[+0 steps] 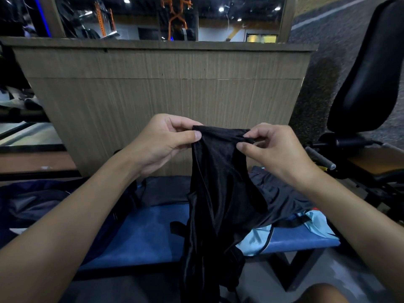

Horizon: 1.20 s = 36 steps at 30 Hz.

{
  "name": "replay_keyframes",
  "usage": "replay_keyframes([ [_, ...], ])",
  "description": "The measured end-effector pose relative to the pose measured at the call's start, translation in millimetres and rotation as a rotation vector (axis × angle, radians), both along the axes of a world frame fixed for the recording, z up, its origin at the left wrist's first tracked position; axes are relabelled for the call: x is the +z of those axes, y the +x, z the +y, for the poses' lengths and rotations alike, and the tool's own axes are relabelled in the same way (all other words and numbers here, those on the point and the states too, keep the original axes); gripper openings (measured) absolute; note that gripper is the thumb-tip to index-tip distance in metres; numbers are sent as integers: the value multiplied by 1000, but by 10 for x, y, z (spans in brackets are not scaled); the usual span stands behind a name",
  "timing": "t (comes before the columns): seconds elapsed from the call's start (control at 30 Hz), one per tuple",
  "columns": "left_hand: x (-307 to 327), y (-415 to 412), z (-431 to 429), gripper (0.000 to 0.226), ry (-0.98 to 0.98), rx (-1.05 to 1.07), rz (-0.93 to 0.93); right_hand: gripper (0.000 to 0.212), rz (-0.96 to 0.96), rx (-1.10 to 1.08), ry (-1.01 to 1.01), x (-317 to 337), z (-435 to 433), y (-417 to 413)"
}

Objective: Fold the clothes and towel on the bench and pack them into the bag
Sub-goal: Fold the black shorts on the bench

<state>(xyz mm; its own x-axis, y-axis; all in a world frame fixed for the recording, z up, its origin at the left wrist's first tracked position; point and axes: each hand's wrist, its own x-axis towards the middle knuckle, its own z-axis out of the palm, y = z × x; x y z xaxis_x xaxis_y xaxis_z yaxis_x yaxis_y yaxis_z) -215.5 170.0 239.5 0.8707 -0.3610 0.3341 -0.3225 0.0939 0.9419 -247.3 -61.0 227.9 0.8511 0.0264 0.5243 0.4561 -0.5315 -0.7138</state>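
garment (pixel 218 193) hangs before bench (pixel 148 235), bag (pixel 32 202) left, clothes (pixel 284 197) right.

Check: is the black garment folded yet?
Not folded: the black garment hangs loose, its top edge pinched by the left hand and right hand.

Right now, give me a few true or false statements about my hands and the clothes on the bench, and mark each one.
1. The left hand and right hand both pinch the black garment at its top edge. True.
2. The black garment lies folded flat on the bench. False: it hangs unfolded from the hands, in front of the bench.
3. A light blue garment lies at the bench's right end. True.
4. The right hand is empty. False: its fingers pinch the black garment.
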Motion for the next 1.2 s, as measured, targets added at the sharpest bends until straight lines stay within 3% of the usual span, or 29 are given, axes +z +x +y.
replay_keyframes([
  [0.23, 27, -37, -26, 23, 27, 8, 24, 31, -112, -159, -268, 57, -31, 17],
  [0.43, 23, -66, -94, 28, 79, 0, -18, 22, -55, -34, -471, 88, -57, 52],
  [0.67, 38, -38, -7, 31, 110, 81, -87, 16, 19, 154, -259, 100, -85, 43],
  [0.77, 22, -32, -31, 31, 89, 94, -90, 24, -18, 78, -393, 117, -109, 72],
  [0.83, 8, -33, -74, 32, 85, 66, -90, 18, 3, 77, -453, 164, -67, 40],
  [0.93, -8, -28, -143, 33, 90, 7, -94, 47, 46, 129, -479, 282, 60, -30],
  [1.07, -62, -20, -183, 33, 88, -15, -76, 12, -16, 149, -564, 291, 129, 29],
  [1.13, -141, -23, -192, 35, 45, 1, -41, 9, -34, 140, -536, 274, 140, 78],
  [1.2, -254, -48, -214, 53, 48, 1, -16, 8, -46, 142, -491, 271, 164, 107],
])
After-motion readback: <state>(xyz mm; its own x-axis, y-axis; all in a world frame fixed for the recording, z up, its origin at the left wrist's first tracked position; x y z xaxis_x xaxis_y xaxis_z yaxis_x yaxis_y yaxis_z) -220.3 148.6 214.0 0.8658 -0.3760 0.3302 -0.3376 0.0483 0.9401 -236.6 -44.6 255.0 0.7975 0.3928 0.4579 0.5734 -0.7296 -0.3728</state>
